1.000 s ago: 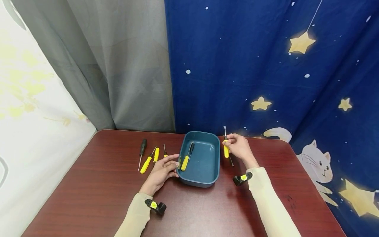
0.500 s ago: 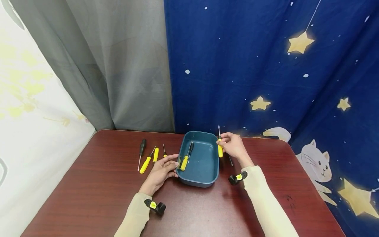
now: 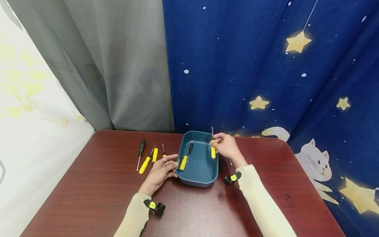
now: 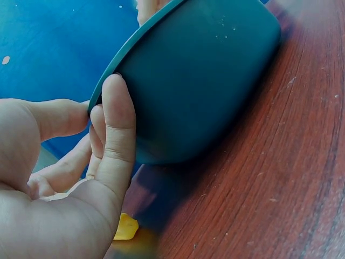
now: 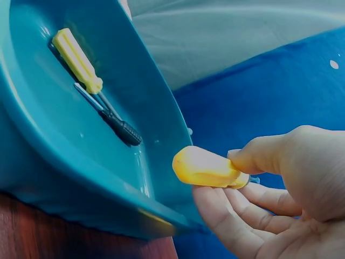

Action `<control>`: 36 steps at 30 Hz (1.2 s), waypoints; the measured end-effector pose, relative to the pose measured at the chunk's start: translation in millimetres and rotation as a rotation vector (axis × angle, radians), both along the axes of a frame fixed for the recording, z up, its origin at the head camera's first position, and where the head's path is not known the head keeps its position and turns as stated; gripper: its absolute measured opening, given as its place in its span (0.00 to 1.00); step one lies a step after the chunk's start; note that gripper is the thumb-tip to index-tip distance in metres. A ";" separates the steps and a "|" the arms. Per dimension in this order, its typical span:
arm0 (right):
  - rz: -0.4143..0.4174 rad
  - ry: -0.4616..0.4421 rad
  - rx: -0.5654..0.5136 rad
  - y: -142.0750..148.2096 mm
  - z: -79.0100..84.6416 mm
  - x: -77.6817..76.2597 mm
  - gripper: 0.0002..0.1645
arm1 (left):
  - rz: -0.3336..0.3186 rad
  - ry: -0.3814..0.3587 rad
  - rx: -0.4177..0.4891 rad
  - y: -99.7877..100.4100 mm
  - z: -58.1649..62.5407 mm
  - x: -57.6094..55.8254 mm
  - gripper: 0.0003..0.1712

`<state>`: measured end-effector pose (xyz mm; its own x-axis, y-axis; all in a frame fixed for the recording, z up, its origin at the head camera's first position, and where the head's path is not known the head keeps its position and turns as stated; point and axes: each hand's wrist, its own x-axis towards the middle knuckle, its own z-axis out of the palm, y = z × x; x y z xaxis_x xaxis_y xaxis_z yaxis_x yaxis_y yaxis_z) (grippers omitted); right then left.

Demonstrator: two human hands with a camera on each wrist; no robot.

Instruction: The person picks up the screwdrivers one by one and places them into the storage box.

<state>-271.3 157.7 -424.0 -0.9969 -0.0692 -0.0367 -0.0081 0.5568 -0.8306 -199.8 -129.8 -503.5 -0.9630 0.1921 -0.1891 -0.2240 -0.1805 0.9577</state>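
Note:
My right hand (image 3: 227,146) pinches a yellow-handled screwdriver (image 3: 213,151) between thumb and fingers, its shaft pointing up and away. It holds the screwdriver over the right side of a dark blue plastic bin (image 3: 196,182). In the right wrist view the yellow handle (image 5: 205,168) points toward the bin. My left hand (image 3: 160,171) grips the bin's left rim; in the left wrist view its fingers (image 4: 118,124) lie on both sides of the wall (image 4: 199,81). Inside the bin, along its left side, lie a yellow screwdriver (image 5: 78,62) and a black-handled screwdriver (image 5: 121,127).
Left of the bin on the brown table (image 3: 97,187) lie a black screwdriver (image 3: 142,148) and several yellow-handled ones, including this yellow screwdriver (image 3: 145,165). Another shaft (image 3: 230,162) shows beneath the right hand. Curtains (image 3: 207,82) hang behind the table's far edge.
My right hand has moved left with the yellow screwdriver, from beside the bin to over its right side. My left hand has stayed at the bin's rim.

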 end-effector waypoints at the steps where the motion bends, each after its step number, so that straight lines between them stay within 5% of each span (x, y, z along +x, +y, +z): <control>1: 0.005 -0.002 0.001 -1.4 -0.1 0.2 0.21 | -0.001 0.000 -0.002 0.0 0.0 -0.1 0.27; 10: 0.044 0.014 0.023 -11.7 -4.9 -2.6 0.20 | -0.011 0.011 0.002 0.6 -1.1 -1.5 0.27; 36: 0.095 -0.126 0.040 -43.2 -9.0 -11.4 0.16 | -0.020 0.002 0.002 -1.5 -1.1 -1.8 0.28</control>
<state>-282.7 114.5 -432.9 -0.9732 -0.1593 -0.1659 0.0405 0.5912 -0.8055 -201.6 -131.2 -504.6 -0.9593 0.2119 -0.1869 -0.2259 -0.1779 0.9578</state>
